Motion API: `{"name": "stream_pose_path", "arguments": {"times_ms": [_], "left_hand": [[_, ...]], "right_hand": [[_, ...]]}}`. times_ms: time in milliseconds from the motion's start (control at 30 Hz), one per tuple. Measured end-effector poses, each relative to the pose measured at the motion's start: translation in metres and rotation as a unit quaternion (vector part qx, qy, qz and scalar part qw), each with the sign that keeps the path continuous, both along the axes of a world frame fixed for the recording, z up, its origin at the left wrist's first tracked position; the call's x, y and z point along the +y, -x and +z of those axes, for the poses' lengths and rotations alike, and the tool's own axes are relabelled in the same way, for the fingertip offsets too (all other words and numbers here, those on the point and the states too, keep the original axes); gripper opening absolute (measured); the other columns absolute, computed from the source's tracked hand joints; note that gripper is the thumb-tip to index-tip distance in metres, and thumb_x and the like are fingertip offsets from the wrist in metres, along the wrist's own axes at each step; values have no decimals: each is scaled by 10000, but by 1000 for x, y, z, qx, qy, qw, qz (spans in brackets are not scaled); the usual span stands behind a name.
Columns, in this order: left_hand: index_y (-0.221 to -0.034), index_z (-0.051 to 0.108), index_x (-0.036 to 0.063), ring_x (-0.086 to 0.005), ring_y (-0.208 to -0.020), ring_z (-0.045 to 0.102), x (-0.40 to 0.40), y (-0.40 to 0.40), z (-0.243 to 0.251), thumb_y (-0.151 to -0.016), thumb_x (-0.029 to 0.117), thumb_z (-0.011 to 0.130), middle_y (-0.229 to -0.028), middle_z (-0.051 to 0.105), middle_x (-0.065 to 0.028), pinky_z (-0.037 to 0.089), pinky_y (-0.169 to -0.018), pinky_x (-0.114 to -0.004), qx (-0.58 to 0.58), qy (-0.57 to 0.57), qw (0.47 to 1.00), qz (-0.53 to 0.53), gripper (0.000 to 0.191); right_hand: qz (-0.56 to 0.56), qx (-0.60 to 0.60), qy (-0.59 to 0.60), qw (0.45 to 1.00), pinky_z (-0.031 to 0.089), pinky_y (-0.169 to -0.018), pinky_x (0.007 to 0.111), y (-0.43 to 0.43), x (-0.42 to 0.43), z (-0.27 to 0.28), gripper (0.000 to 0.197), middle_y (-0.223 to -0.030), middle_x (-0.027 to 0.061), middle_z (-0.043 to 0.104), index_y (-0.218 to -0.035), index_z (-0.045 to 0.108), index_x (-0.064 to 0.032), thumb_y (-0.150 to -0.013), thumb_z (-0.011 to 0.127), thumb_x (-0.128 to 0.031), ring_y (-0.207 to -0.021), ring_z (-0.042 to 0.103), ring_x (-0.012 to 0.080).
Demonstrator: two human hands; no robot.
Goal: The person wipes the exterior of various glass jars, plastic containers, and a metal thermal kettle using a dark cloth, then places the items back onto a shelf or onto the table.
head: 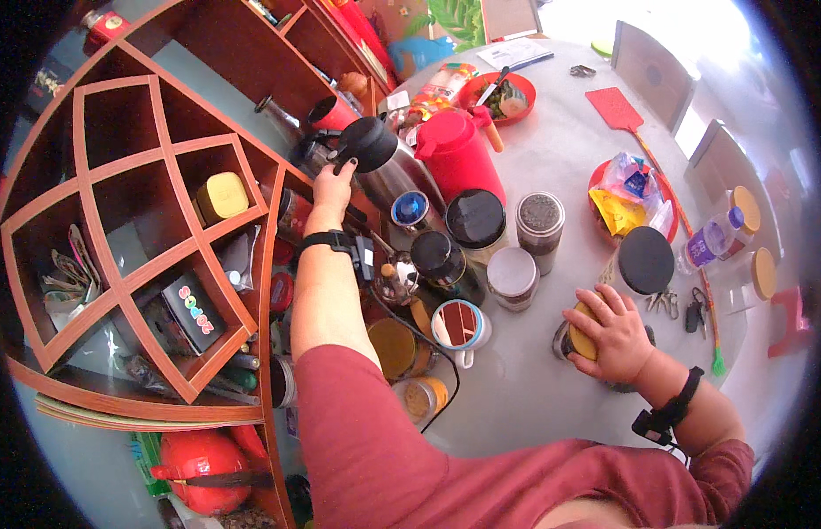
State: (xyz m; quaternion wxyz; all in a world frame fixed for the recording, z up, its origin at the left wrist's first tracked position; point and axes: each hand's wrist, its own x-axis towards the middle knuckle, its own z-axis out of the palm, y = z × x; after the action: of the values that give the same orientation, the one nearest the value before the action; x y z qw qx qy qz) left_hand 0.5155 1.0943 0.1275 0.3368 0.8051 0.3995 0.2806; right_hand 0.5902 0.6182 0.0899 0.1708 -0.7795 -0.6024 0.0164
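Observation:
My left hand [334, 190] reaches to the far left of the table and grips the black handle side of a steel thermos jug [410, 175] with a black lid [369, 143]. A red plastic pitcher [460, 155] stands beside the jug. On the right, my right hand [612, 330] lies over a jar with a yellowish lid [582, 336], fingers curled around its top; part of the jar is hidden. Just beyond it stands a jar with a black lid [645, 260]. A white mug [462, 327] with a blue rim is between my arms.
Several lidded jars [513, 278] crowd the middle. A wooden lattice shelf [123, 284] borders the left. Red bowls [526, 89] hold food and packets [625, 195]. Keys [695, 314], a red fly swatter [615, 108] and a plastic bottle [708, 241] lie right. A black cable [455, 373] curves beside the mug.

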Motion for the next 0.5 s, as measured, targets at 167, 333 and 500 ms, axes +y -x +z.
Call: {"name": "stream_pose_path", "arguments": {"times_ms": [167,333,500], "left_hand": [[-975,577,-60,-255,-860,551,-22,-15,28,-789,312,596,-945,601,-174,408,-770,-328,-56,-106,992,28,417],[-1042,548,-56,-308,-951,535,-45,-4,75,-793,331,589,-1026,578,-203,394,-822,-359,-105,-186,970,112,462],[-907,588,-56,-378,-873,559,-98,20,143,-764,363,595,-918,597,-234,423,-768,-409,-155,-341,920,111,443]], "right_hand": [[-5,-7,3,1000,354,-867,451,0,-1,0,541,-1208,106,436,-1111,512,-188,-618,639,-369,-1102,393,344],[1,-19,-8,1000,352,-868,448,0,-2,-6,554,-1215,114,429,-1132,492,-185,-635,627,-390,-1116,380,342],[11,-24,-41,999,347,-873,449,0,-6,-10,543,-1223,115,419,-1138,488,-172,-658,605,-398,-1124,374,333]]}}
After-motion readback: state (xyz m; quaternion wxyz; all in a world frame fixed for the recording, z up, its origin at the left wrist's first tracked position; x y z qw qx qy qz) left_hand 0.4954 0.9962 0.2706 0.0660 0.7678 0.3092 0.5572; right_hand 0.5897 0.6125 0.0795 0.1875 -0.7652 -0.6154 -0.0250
